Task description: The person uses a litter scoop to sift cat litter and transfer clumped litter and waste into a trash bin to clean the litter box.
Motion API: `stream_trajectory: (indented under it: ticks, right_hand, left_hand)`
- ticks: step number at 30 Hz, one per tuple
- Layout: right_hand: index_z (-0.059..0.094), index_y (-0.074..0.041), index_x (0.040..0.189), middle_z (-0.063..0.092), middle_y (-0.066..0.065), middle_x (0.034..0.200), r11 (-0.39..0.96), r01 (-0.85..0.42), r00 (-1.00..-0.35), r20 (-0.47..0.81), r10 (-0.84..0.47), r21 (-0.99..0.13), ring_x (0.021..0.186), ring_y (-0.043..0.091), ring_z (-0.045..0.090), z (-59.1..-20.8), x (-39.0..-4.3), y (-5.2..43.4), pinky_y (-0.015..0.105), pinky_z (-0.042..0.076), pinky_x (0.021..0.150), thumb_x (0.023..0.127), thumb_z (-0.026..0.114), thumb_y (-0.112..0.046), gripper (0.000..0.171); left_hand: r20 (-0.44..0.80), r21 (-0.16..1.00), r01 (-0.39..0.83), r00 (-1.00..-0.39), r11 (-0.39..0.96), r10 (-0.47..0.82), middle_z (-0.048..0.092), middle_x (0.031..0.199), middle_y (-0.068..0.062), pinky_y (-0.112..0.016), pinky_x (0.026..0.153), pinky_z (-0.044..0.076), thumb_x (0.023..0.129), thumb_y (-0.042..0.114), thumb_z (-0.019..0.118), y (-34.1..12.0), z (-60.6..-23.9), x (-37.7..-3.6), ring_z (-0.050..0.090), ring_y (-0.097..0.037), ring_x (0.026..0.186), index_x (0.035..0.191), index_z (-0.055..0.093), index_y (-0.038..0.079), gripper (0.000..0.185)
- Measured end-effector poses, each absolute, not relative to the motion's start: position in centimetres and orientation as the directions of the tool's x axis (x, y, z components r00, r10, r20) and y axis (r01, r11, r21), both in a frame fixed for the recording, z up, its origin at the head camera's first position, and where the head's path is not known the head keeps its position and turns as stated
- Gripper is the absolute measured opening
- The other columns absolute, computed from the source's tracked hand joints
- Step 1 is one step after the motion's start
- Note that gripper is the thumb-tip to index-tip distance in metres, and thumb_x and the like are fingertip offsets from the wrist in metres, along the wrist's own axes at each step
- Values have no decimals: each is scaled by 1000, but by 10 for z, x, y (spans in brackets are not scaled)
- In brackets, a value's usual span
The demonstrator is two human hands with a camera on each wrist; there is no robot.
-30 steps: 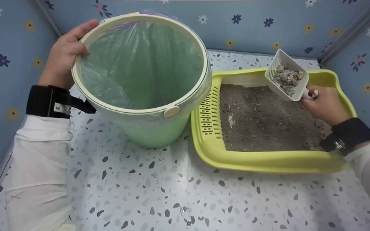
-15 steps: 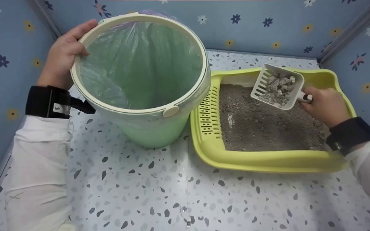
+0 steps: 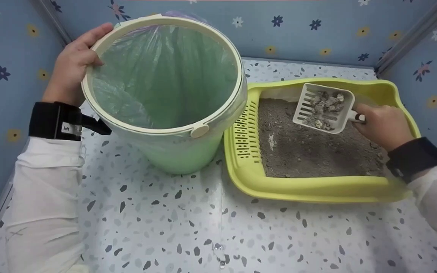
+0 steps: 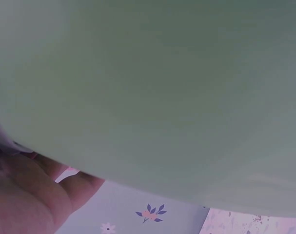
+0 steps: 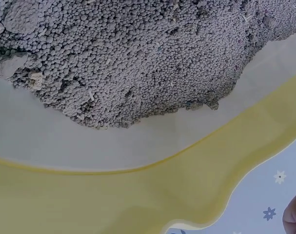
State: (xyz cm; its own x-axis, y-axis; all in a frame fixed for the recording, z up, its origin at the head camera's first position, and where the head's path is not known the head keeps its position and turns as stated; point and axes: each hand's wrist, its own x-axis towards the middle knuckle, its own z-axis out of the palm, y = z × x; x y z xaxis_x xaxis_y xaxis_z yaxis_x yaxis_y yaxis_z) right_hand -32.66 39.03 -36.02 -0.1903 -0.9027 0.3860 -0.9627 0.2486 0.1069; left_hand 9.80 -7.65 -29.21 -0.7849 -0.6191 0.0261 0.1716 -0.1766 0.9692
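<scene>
My left hand (image 3: 72, 68) grips the cream rim of a light green trash bin (image 3: 176, 153), thumb over the rim's edge. A clear plastic bag (image 3: 123, 102) lines the bin. In the left wrist view the bin's wall (image 4: 162, 97) fills most of the picture, with my fingers (image 4: 82, 190) beside it at lower left. My right hand (image 3: 385, 123) holds a white slotted litter scoop (image 3: 341, 121) by its handle. Grey litter clumps (image 3: 328, 104) lie in the scoop, above the grey-brown litter (image 3: 309, 159) of a yellow litter box (image 3: 309, 185). The right wrist view shows that litter (image 5: 162, 63) close up.
The bin stands immediately left of the litter box on a white speckled surface (image 3: 154, 227). Blue floral panels (image 3: 298, 30) close in the back and both sides. A small clear object (image 3: 219, 254) lies near the front.
The scoop has come down and slightly left over the litter, turning flatter, and the clumps in it have shifted and look fewer. My left hand and the bin have stayed in place.
</scene>
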Motion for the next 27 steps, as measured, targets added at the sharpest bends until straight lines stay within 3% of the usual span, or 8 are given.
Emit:
stream_trajectory:
  ticks: [7,14,18,23,27]
  right_hand:
    - [44,-10,66,37,1,50,334,-942,-324,299,-897,-20,43,16,34,-356,-319,384,31,27,42,77,66,-7,25]
    - [39,-13,59,37,-2,52,428,-878,-456,101,-884,-214,45,9,32,-354,-315,378,25,26,46,80,62,-8,31]
    - [45,-12,58,41,-4,50,469,-828,-483,-33,-875,-307,42,6,33,-352,-315,375,24,28,44,80,63,-10,28]
    - [61,-7,71,45,-7,51,533,-751,-476,-239,-846,-390,41,4,35,-348,-316,375,23,32,41,81,66,-18,16]
    - [61,-5,75,42,-7,51,583,-684,-450,-375,-810,-439,42,5,34,-346,-314,376,23,33,39,82,65,-18,15]
  left_hand:
    - [26,967,177,-784,-182,-621,35,148,-9,-16,87,47,84,-14,29,-76,-292,99,47,-16,121,143,41,12,66]
    - [24,960,190,-786,-205,-617,34,148,-9,-17,87,48,84,-14,29,-75,-291,99,46,-17,122,143,41,12,66]
    - [19,964,180,-781,-195,-624,35,148,-9,-16,88,46,83,-14,29,-75,-291,98,46,-16,122,143,42,12,67]
    - [45,965,194,-787,-176,-615,34,147,-12,-17,87,47,82,-14,26,-74,-292,98,46,-18,121,144,41,11,68]
    - [44,963,196,-788,-184,-614,35,147,-12,-17,87,47,83,-14,27,-74,-292,98,47,-18,121,143,41,11,67]
